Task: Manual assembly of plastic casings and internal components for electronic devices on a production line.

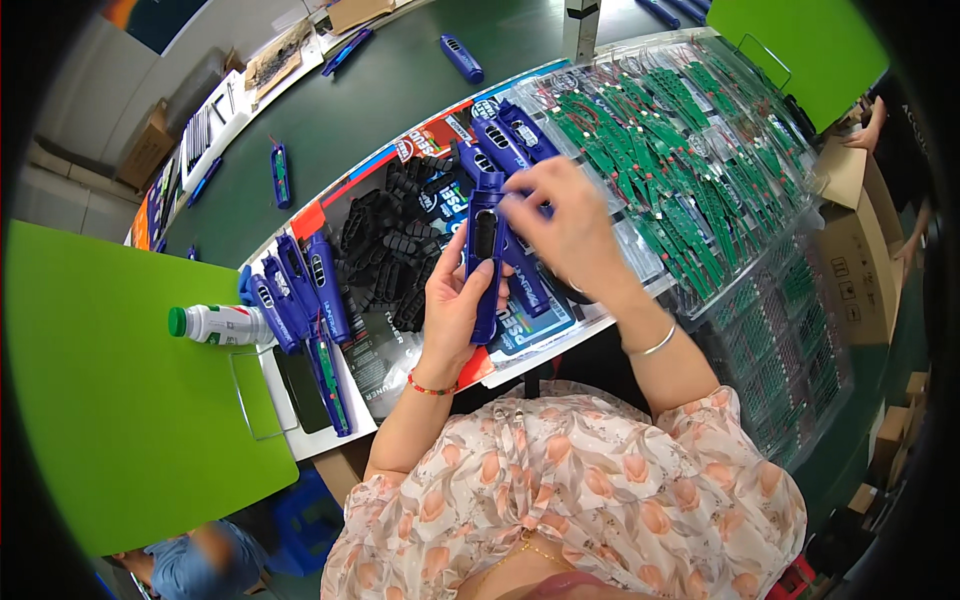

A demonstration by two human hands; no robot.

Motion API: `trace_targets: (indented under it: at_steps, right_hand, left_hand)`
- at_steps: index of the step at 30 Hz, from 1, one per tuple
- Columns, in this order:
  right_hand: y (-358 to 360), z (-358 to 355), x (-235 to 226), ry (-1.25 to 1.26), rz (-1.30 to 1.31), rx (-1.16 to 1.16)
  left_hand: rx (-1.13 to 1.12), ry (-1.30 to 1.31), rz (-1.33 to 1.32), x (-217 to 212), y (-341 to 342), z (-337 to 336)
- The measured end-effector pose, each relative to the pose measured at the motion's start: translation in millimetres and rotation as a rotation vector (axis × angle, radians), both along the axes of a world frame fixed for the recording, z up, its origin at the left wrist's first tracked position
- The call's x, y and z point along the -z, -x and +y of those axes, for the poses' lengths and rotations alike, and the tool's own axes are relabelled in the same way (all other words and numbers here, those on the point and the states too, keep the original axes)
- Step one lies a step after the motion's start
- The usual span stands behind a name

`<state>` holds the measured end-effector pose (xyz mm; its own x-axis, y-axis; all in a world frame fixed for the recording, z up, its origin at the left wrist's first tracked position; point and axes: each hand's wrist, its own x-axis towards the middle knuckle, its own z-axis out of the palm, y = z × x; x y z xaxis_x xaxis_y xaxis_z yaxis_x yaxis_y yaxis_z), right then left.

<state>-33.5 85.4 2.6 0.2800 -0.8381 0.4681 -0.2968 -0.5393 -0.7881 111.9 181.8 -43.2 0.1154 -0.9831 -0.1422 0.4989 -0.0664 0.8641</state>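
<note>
My left hand [457,300] grips a long blue plastic housing [487,262] upright over the table's front edge. Its thumb lies along the housing's right side. My right hand [563,222] pinches at the top of the same housing, fingers bent over its oval opening. Just behind lie several more blue housings [505,135] and a heap of black plastic parts [395,240]. A bracelet circles each wrist.
Finished blue housings [300,290] lie at the left beside a white bottle with a green cap [215,323]. Clear trays of green circuit boards [690,150] fill the right. Green bins [110,390] stand left and back right. A cardboard box [865,250] sits far right, with another person's hand nearby.
</note>
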Motion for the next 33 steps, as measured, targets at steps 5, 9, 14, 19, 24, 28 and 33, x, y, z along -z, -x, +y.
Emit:
trace_targets:
  at_steps: [5,9,14,19,24,28,33]
  right_hand:
    - [81.8,-104.5,13.5,0.132,0.720,0.598]
    - [102.6,-130.2,25.9,-0.144,0.954,0.603]
    - [120.8,-137.0,30.0,-0.089,0.863,0.647]
    - [93.8,-83.5,-39.5,0.120,0.439,0.600]
    - [51.0,-20.6,-42.4,-0.272,-0.348,0.045]
    - [17.8,17.5,-8.3,-0.447,-0.584,-0.161]
    - [6.3,30.7,9.5,-0.522,-0.575,-0.233]
  left_hand:
    - [0.031,0.035,0.063,2.0,-1.3,0.5]
    - [0.064,0.017,0.119,6.5,-0.9,2.6]
    - [0.102,0.020,0.216,6.7,-3.5,-0.3]
    - [0.053,-0.007,0.186,8.1,-7.4,1.8]
    - [0.053,0.018,0.226,9.1,-8.7,-1.1]
    - [0.033,-0.012,0.247,2.1,-7.6,-1.1]
    - [-0.006,-0.024,0.228,-6.0,-8.4,4.3]
